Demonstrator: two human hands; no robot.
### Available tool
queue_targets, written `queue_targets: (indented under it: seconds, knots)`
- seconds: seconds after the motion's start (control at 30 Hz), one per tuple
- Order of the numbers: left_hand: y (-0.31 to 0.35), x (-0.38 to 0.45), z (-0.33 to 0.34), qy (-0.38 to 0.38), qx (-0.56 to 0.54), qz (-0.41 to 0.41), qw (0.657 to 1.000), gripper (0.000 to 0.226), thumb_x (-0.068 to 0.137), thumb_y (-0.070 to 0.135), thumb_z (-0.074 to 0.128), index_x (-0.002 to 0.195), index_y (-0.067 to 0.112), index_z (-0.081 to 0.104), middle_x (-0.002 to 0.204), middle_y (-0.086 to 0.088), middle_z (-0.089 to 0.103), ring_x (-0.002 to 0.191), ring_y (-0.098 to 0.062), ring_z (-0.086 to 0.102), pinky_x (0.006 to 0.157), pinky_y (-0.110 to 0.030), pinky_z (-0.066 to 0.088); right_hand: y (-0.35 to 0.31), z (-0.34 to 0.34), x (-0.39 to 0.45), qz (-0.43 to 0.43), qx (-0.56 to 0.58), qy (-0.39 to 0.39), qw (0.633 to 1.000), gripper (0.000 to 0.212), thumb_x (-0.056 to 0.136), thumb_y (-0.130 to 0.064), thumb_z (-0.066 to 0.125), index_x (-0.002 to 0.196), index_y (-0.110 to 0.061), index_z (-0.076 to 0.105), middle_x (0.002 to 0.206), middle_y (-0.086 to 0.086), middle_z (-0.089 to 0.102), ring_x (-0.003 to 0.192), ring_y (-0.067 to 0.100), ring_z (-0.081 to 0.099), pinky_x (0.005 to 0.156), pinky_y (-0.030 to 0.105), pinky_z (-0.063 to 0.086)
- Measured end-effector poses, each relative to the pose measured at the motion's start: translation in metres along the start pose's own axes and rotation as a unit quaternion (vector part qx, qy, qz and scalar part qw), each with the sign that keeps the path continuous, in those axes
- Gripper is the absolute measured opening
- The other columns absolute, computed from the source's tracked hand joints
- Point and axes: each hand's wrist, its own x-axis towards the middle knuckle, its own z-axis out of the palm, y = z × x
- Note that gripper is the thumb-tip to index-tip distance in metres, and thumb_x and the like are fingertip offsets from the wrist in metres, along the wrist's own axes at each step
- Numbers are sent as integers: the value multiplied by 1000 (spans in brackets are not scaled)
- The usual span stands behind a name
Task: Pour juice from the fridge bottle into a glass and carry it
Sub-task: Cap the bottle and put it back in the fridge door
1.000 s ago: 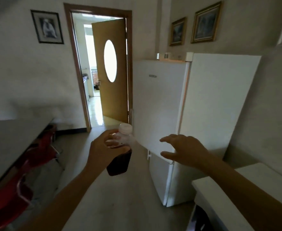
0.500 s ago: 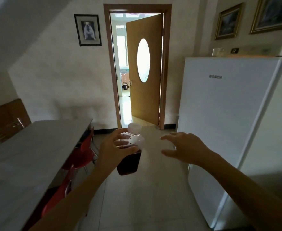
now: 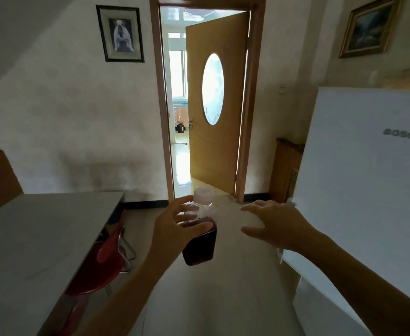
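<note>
A clear plastic juice bottle [image 3: 200,248] with a white cap and dark red juice in its lower half is held upright in front of me. My left hand [image 3: 172,230] grips it around the shoulder. My right hand [image 3: 275,227] hovers to the right of the bottle with its fingers spread and nothing in it. The white fridge [image 3: 368,190] stands at the right with its door shut. No glass is in view.
A grey table [image 3: 36,238] fills the left side, with red chairs [image 3: 102,265] tucked at its edge. Straight ahead a wooden door [image 3: 216,146] with an oval window stands open onto a bright room. Pale floor runs between table and fridge.
My view has swung left, away from the fridge and toward the open doorway and the table. Both hands keep the same pose, the left still on the bottle.
</note>
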Motion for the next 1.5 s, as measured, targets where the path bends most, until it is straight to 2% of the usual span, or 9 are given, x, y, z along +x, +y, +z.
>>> queue_targets:
  seconds: [0.27,0.4,0.67,0.77,0.9,1.03,1.2,1.33,1.5]
  knots:
    - [-84,157,5,-28,30,4,999,58,56,33,85,106,43,55,108,2,70,95,-15,70,82,-41,59,58,34,158,51,-2,-31,998,59,86,-57,49,138,-32,36,141,-4,46,117,14,52,98,36,43]
    - [-135,252,20,-79,22,23,996,65,54,42,82,114,31,58,110,-1,70,97,-18,70,84,-46,58,93,55,240,99,-4,-26,995,60,87,-57,48,138,-29,36,138,-3,49,116,14,53,96,36,45]
    - [-207,433,80,-202,45,75,975,59,57,61,75,109,49,52,102,27,65,91,8,65,76,-15,55,162,76,366,241,29,-48,969,58,89,-60,39,136,-27,42,139,-5,50,122,13,49,101,38,42]
    - [-218,487,115,-246,55,112,961,57,58,53,79,107,49,49,98,34,59,90,22,57,71,-2,47,191,76,395,283,27,-40,958,56,89,-60,40,134,-27,45,136,-6,53,120,11,51,98,33,44]
    - [-235,544,177,-306,-6,112,946,61,61,23,87,101,50,51,99,26,63,94,13,61,68,-6,50,236,84,427,345,16,-38,938,55,88,-62,40,132,-30,46,135,-7,53,119,10,51,96,30,44]
    - [-246,592,247,-366,-45,114,923,59,61,21,87,103,45,53,102,20,66,95,10,63,72,-16,54,290,95,448,403,13,-17,915,57,85,-67,38,130,-32,47,133,-7,55,116,10,52,92,30,41]
    - [-248,642,324,-425,-93,105,894,56,56,30,87,104,38,59,103,12,71,98,0,66,82,-30,58,344,101,466,459,26,24,888,102,55,-91,0,117,-32,55,116,-7,63,100,11,58,87,33,47]
    - [-250,673,382,-478,-119,88,866,60,51,36,89,105,33,62,103,11,72,98,-6,67,85,-42,56,384,99,465,525,-11,-13,851,48,88,-64,34,122,-34,50,128,-9,57,116,13,52,97,35,40]
    - [-241,693,469,-574,-159,105,796,59,54,17,90,100,41,62,99,13,73,94,-6,69,86,-37,57,419,92,453,632,-37,18,774,49,89,-61,38,129,-34,44,129,-7,57,115,13,53,100,37,39]
